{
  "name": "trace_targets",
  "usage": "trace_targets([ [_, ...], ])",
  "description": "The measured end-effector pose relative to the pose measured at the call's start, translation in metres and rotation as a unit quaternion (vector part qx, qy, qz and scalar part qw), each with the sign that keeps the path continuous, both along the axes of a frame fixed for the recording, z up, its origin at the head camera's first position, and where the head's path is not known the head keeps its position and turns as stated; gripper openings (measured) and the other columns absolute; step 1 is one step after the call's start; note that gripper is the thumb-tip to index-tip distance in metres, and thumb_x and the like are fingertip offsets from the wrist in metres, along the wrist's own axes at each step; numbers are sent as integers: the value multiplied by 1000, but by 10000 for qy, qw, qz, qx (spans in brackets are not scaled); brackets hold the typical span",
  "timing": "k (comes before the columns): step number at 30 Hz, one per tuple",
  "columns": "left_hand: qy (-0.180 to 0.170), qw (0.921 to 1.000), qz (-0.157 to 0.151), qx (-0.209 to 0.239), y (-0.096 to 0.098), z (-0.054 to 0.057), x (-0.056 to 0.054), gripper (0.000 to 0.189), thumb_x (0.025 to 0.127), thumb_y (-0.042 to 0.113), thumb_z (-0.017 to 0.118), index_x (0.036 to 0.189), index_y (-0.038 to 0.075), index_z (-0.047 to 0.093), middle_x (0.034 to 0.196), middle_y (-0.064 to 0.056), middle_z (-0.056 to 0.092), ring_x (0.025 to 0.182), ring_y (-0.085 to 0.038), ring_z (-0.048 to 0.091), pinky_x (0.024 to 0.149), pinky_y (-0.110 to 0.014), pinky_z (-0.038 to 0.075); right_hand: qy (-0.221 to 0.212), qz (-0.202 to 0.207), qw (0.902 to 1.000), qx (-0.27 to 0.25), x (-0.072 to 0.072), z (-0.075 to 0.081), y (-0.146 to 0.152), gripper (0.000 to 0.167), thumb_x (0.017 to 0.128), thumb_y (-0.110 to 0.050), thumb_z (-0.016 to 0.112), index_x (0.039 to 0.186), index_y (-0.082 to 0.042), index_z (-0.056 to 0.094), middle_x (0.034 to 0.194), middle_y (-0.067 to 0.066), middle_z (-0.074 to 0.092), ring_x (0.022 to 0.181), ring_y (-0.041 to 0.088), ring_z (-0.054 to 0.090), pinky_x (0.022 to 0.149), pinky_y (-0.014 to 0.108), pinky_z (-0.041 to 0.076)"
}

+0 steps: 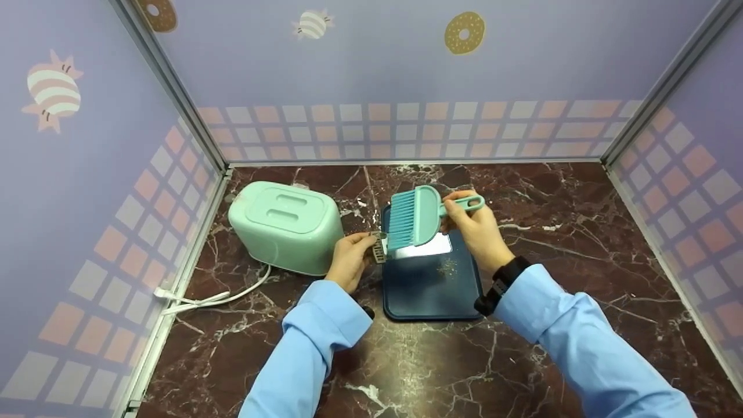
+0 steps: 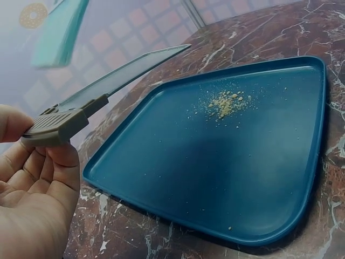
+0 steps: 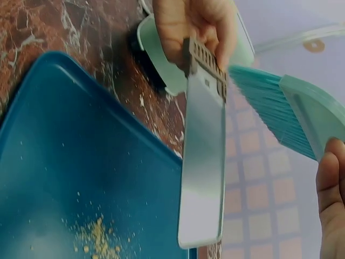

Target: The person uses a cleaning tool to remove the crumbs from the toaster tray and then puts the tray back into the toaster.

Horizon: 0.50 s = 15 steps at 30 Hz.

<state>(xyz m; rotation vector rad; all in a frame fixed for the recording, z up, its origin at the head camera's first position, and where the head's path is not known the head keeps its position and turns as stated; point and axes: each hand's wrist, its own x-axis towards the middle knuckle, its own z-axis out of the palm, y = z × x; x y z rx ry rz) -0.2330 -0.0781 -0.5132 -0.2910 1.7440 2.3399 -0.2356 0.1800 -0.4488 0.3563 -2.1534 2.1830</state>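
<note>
My left hand (image 1: 350, 258) pinches the ridged brown end of a toaster's crumb tray (image 3: 204, 167), a long flat metal piece held tilted above a dark blue tray (image 1: 432, 299). Over the crumb tray, my right hand (image 1: 479, 232) grips the handle of a small mint-green brush (image 1: 428, 217) with teal bristles. The bristles point left, near the crumb tray's handle end; whether they touch it I cannot tell. A small heap of yellowish crumbs (image 2: 226, 103) lies on the blue tray, with fine specks scattered round it.
A mint-green toaster (image 1: 287, 229) stands left of the blue tray, close to my left hand. Its white cord (image 1: 244, 291) runs to the left wall. Patterned panels enclose the marbled dark red table (image 1: 569, 244) at the back and both sides.
</note>
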Motion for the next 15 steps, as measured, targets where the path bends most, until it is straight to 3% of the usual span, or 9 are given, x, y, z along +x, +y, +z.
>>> trace_targets([
  [5,-93,9995,-6,-295,0,1,1,32,102,11,60,130,-5,61,118,-15,61,89,-17,57,78,-32,50,-2,375,9993,69,4,-2,-8,44,106,-30,58,127,8,49,93,20,65,76,22,65,72,36,58],
  [9,-102,9994,-24,-323,0,1,1,35,102,11,60,133,-5,59,122,-14,59,96,-19,55,87,-39,48,-47,534,9985,97,7,-5,-11,38,106,-27,58,125,5,50,92,21,65,75,22,64,70,36,58],
  [15,-60,9994,-21,-346,-1,0,0,36,102,11,60,133,-7,60,116,-10,61,86,-12,54,77,-32,49,-129,551,9980,295,7,-11,-10,34,106,-27,58,121,3,53,91,19,67,74,21,65,69,35,59],
])
